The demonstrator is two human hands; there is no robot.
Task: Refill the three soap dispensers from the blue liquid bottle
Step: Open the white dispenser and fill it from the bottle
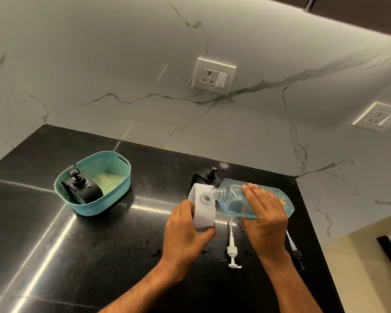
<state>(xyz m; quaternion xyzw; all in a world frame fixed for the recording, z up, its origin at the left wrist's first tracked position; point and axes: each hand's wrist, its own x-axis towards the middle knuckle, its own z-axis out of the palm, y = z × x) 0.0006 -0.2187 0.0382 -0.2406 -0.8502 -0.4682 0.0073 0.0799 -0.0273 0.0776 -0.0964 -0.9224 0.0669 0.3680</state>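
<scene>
Black polished stone desk against a white marble-veined wall. Near the middle, the left hand grips a white rounded plastic soap dispenser, fingers curled round its near end, thumb on its right side; the pump is off and its clear threaded neck stands open on top. The right hand holds a clear plastic bottle of blue liquid, tipped nearly flat, fingers laid over its upper side and wrapped round the body. The bottle's open ribbed mouth sits just beside the dispenser's neck, about touching its rim; whether liquid runs I cannot tell. Blue liquid pools along the bottle's lower side. Just behind these two, far side, a black soap dispenser with pump stands upright on the desk. Near side, between the hands, a white pump head with long tube lies flat; right of the right wrist a black pump head with clear tube lies at the desk's edge. Far left, a teal woven-pattern plastic basket holds a second black pump dispenser in its left half. Small dark wet spots dot the desk near the left wrist. Two white wall sockets are on the wall.
</scene>
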